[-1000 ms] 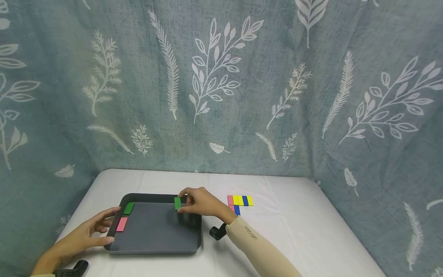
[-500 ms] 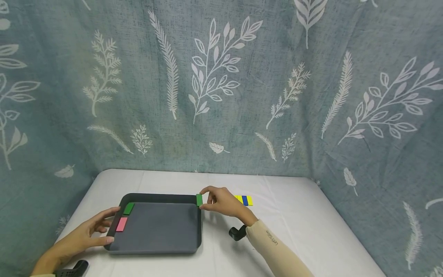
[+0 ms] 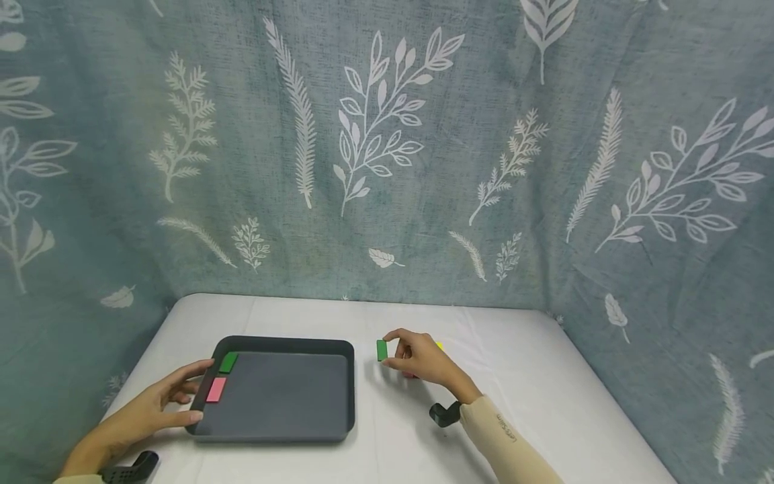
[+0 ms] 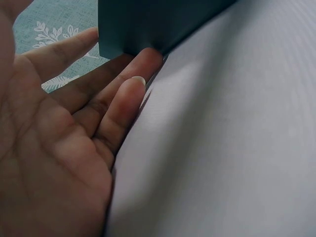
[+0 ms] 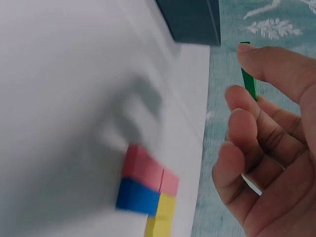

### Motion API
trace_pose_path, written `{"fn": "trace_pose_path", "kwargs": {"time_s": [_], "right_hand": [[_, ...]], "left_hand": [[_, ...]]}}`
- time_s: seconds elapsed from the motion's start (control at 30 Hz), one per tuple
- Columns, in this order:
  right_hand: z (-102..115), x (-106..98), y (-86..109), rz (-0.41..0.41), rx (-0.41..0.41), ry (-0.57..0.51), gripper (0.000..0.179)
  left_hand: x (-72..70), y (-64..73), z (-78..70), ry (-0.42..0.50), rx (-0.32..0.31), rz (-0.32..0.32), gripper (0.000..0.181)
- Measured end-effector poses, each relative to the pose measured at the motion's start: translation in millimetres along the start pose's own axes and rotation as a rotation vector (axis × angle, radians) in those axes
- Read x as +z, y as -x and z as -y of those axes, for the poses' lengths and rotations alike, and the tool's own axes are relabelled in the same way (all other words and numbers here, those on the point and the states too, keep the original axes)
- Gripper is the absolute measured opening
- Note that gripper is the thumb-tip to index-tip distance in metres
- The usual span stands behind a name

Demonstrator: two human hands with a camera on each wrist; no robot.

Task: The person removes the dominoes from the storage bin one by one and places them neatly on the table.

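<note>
My right hand (image 3: 423,356) pinches a green rectangular block (image 3: 382,350) between thumb and fingers, raised above the table to the right of the tray. The right wrist view shows this green block (image 5: 249,79) edge-on behind the thumb. My left hand (image 3: 151,410) rests at the left side of the dark grey tray (image 3: 278,435), its fingers and thumb spread along the rim. Up close, the left fingertips (image 4: 131,94) lie against the tray's outer wall (image 4: 143,29). Inside the tray, another green block (image 3: 228,362) and a pink block (image 3: 216,390) line the left wall.
Under and behind the right hand sit more blocks, mostly hidden in the head view. The right wrist view shows a pink block (image 5: 140,163), a blue block (image 5: 136,196) and a yellow block (image 5: 166,205) grouped together. White cloth covers the table (image 3: 514,376); a leaf-patterned curtain (image 3: 387,168) hangs behind.
My right hand has carried the green block rightward from over the tray, past its right rim, to above the table near the other blocks. The left hand has stayed at the tray.
</note>
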State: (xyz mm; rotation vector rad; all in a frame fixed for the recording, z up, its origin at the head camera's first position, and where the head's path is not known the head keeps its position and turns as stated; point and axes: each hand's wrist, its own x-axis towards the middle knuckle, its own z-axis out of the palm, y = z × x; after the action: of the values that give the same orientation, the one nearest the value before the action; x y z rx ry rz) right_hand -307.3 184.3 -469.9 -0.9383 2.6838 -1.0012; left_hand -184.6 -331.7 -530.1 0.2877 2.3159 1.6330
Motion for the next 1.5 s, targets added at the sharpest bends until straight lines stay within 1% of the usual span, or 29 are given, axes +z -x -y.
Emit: {"fn": "trace_pose_path", "kwargs": {"time_s": [0.03,0.13,0.2,0.47,0.57,0.67,0.9,1.1,1.5], "right_hand": [[-2.8,-1.6,2.9,-0.008,-0.004,0.003,0.044],[-12.5,-5.9,10.5,-0.031,-0.005,0.022,0.043],[-17.9,-9.3,15.5,-0.045,0.006,0.029,0.042],[-37.9,-16.6,34.6,-0.083,0.096,0.023,0.048],[-44.0,-17.1,39.1,-0.092,0.120,0.021,0.046],[-49.6,-17.0,42.7,-0.098,0.133,0.017,0.045],[-59.5,-16.3,50.2,-0.083,0.192,0.030,0.048],[-67.2,-15.6,54.4,-0.091,0.248,0.046,0.048],[-75.4,-13.9,58.2,-0.092,0.258,0.089,0.047]], "left_hand": [[0.3,0.3,-0.2,0.004,-0.005,0.001,0.081],[0.7,-0.1,-1.3,-0.007,0.008,-0.003,0.082],[0.9,-0.9,-1.8,-0.013,0.004,-0.010,0.083],[1.8,-3.5,-0.4,-0.033,-0.003,-0.031,0.085],[1.7,-4.2,0.2,-0.050,-0.008,-0.035,0.085],[1.8,-4.3,0.4,-0.058,-0.018,-0.038,0.085],[2.3,-2.6,0.3,-0.058,0.008,-0.036,0.086],[2.9,-4.0,-0.4,-0.070,0.004,-0.048,0.087],[1.0,-2.0,-1.5,-0.036,0.018,-0.023,0.083]]}}
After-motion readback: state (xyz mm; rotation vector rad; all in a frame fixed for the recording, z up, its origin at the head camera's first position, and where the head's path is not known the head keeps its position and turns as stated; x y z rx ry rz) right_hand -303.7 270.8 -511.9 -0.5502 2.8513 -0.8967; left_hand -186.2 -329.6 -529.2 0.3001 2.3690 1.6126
